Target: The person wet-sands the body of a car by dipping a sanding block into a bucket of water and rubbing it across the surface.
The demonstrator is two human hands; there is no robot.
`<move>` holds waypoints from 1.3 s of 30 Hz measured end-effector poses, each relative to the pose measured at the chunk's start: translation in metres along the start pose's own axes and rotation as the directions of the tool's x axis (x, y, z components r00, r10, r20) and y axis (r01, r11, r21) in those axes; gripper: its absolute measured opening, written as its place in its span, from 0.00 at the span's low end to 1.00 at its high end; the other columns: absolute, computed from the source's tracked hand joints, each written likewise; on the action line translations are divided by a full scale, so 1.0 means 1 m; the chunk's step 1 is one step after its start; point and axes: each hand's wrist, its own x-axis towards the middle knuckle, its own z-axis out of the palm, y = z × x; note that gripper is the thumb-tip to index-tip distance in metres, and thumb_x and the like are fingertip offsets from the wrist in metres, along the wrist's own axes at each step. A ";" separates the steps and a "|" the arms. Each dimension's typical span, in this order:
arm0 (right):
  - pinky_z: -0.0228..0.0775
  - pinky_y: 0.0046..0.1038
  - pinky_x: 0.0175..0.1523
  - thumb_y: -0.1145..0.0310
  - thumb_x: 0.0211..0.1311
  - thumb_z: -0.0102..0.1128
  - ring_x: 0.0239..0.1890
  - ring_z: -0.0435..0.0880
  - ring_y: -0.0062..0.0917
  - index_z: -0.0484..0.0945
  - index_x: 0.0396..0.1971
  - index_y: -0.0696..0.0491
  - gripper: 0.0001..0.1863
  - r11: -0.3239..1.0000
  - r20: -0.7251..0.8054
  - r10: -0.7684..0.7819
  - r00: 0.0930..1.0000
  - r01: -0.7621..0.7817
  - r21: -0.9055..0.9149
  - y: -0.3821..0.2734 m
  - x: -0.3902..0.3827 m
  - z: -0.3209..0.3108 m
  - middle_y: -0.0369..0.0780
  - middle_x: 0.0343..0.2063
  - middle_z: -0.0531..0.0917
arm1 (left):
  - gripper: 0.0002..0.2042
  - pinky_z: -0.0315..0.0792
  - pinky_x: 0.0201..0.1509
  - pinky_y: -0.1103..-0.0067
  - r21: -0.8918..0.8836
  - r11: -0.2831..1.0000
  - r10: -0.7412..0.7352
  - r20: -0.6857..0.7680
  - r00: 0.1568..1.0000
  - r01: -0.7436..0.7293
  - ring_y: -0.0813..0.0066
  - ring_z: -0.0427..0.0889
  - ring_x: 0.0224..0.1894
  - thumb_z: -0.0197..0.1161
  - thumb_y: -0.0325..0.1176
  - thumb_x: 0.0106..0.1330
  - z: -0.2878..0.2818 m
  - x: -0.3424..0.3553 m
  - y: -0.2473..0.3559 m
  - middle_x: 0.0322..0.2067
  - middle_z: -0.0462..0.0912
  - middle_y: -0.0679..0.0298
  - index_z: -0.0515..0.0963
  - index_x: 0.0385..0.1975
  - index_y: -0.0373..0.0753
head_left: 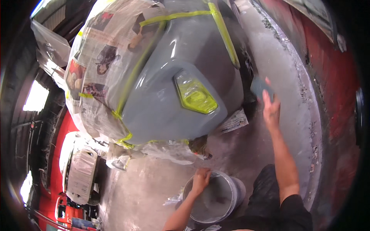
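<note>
My right hand (271, 107) holds a flat grey-green pad (257, 86), just right of a grey vehicle body panel (150, 100). The panel has a recess covered with yellow masking tape (196, 101), and yellow tape strips (224, 32) along its borders. Newspaper and clear plastic (88, 54) cover the area to its left. At the bottom, my left hand (201, 179) is curled on the rim of a large bucket (237, 196) of greyish liquid, below the panel.
A red wall (323, 96) with a ledge runs along the right, beside a strip of concrete floor (281, 65). At lower left stand a plastic-wrapped vehicle part (80, 173) and red vehicle parts (71, 213). Loose masking paper (235, 121) hangs below the panel.
</note>
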 end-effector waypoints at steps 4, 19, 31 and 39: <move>0.66 0.34 0.71 0.73 0.75 0.50 0.66 0.78 0.41 0.73 0.67 0.59 0.23 0.964 0.012 -0.246 0.969 0.243 0.103 -0.075 0.087 0.055 0.49 0.64 0.79 | 0.19 0.74 0.61 0.64 0.037 0.996 0.082 -0.079 0.993 -0.079 0.48 0.82 0.52 0.72 0.38 0.62 0.017 0.007 0.003 0.46 0.84 0.49 0.83 0.50 0.35; 0.53 0.51 0.79 0.62 0.78 0.48 0.77 0.60 0.49 0.71 0.68 0.61 0.26 0.683 0.533 -0.529 0.660 0.704 -0.193 -0.115 0.177 0.214 0.52 0.74 0.65 | 0.17 0.67 0.67 0.59 -0.120 0.991 0.070 0.129 0.989 -0.055 0.54 0.81 0.59 0.67 0.45 0.67 0.024 0.012 -0.031 0.51 0.88 0.58 0.87 0.49 0.43; 0.58 0.46 0.78 0.64 0.75 0.48 0.75 0.66 0.45 0.73 0.68 0.59 0.26 0.698 0.409 -0.534 0.740 0.659 -0.280 -0.122 0.201 0.222 0.52 0.73 0.68 | 0.17 0.66 0.68 0.58 -0.150 0.989 0.056 0.283 0.957 -0.013 0.56 0.78 0.64 0.62 0.44 0.71 0.028 0.031 -0.034 0.56 0.85 0.58 0.85 0.53 0.45; 0.65 0.49 0.71 0.62 0.78 0.45 0.72 0.70 0.47 0.76 0.63 0.58 0.23 0.628 0.324 -0.670 0.668 0.742 -0.233 -0.104 0.196 0.237 0.50 0.71 0.71 | 0.17 0.64 0.69 0.55 -0.107 0.994 0.065 0.317 0.946 -0.033 0.58 0.77 0.65 0.61 0.43 0.72 0.028 0.025 -0.039 0.59 0.84 0.62 0.83 0.56 0.47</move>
